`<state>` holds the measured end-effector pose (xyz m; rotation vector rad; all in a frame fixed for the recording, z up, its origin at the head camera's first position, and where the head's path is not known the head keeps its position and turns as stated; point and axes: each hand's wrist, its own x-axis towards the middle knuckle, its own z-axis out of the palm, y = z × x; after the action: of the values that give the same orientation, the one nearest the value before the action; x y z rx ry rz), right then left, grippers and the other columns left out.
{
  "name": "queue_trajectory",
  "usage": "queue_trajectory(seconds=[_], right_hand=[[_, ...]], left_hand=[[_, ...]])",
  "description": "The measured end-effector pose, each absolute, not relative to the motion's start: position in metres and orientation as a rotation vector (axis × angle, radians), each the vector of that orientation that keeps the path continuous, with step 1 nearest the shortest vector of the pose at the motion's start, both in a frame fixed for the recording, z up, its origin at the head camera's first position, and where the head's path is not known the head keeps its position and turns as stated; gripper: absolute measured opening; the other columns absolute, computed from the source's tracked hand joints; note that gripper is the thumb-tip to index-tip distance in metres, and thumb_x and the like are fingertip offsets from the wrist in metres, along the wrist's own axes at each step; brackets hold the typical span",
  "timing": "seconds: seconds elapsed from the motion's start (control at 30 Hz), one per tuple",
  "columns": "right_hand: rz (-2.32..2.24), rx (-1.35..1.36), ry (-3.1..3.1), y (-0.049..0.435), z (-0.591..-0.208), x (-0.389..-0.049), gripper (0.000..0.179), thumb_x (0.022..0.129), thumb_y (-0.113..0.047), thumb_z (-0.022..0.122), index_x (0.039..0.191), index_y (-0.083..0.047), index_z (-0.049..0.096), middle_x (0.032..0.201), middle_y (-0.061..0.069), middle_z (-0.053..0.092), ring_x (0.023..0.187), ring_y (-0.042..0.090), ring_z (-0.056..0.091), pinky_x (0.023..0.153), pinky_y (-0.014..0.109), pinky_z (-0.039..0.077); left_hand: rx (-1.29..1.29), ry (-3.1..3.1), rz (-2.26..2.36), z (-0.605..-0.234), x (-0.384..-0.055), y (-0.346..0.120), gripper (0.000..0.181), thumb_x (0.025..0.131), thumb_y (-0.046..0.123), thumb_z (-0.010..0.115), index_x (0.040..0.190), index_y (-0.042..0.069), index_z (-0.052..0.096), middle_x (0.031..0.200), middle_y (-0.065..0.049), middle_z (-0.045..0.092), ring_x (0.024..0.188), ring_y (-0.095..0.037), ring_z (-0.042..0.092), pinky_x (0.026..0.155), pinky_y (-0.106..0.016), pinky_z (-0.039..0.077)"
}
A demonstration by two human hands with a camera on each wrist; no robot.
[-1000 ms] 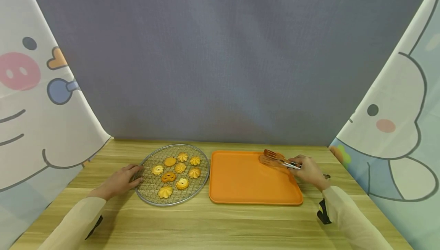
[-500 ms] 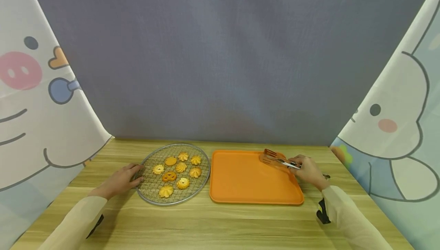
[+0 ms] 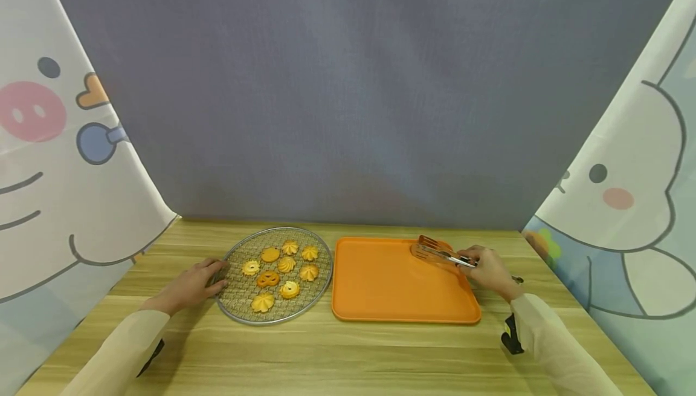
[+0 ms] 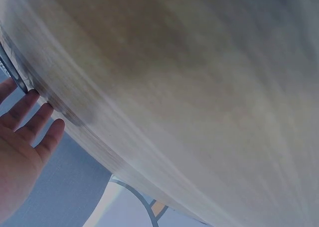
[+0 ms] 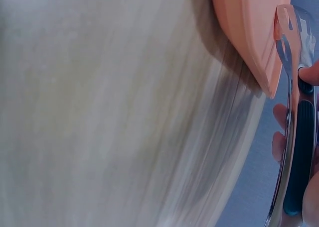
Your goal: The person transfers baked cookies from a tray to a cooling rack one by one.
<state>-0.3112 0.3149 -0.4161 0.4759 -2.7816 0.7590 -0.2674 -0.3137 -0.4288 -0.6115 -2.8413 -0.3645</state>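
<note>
My left hand (image 3: 187, 287) rests at the left rim of a round metal mesh rack (image 3: 236, 292). Its fingers reach out fairly straight to the rim, also visible in the left wrist view. On the mesh lie several golden cookies, among them a pretzel-shaped one (image 3: 268, 279) and a piped swirl (image 3: 286, 265). My right hand (image 3: 489, 272) grips metal serving tongs (image 5: 301, 152) by their dark-padded handle. The slotted heads of the tongs point left, over the upper right corner of the orange tray (image 3: 375, 287). Nothing shows between the tong heads.
Rack and tray sit side by side on a wood-grain table (image 3: 326, 360). A grey cloth (image 3: 348, 100) hangs behind the table's far edge, with cartoon-printed panels (image 3: 625, 233) on both sides.
</note>
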Motion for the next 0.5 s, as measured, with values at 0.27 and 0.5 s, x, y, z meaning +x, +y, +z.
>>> queue_trajectory(seconds=[0.27, 0.5], right_hand=[[0.756, 0.468, -2.777, 0.3135, -0.4151, -0.3103, 0.033, 0.078, -0.008, 0.069, 0.108, 0.005, 0.065, 0.095, 0.013, 0.064, 0.06, 0.008, 0.042, 0.047, 0.022, 0.034], [0.78, 0.483, -2.785, 0.3142, -0.4153, -0.3105, 0.033, 0.077, -0.007, 0.069, 0.108, 0.006, 0.065, 0.099, 0.017, 0.063, 0.06, 0.008, 0.044, 0.047, 0.021, 0.036]], left_hand=[[-0.625, -2.832, -0.357, -0.4277, -0.2665, -0.3128, 0.04, 0.084, 0.02, 0.065, 0.117, -0.003, 0.056, 0.112, -0.022, 0.057, 0.095, -0.041, 0.059, 0.073, -0.051, 0.051], [-0.628, -2.828, -0.347, -0.427, -0.2658, -0.3127, 0.04, 0.084, 0.02, 0.065, 0.116, -0.003, 0.057, 0.112, -0.023, 0.057, 0.094, -0.041, 0.059, 0.073, -0.051, 0.051]])
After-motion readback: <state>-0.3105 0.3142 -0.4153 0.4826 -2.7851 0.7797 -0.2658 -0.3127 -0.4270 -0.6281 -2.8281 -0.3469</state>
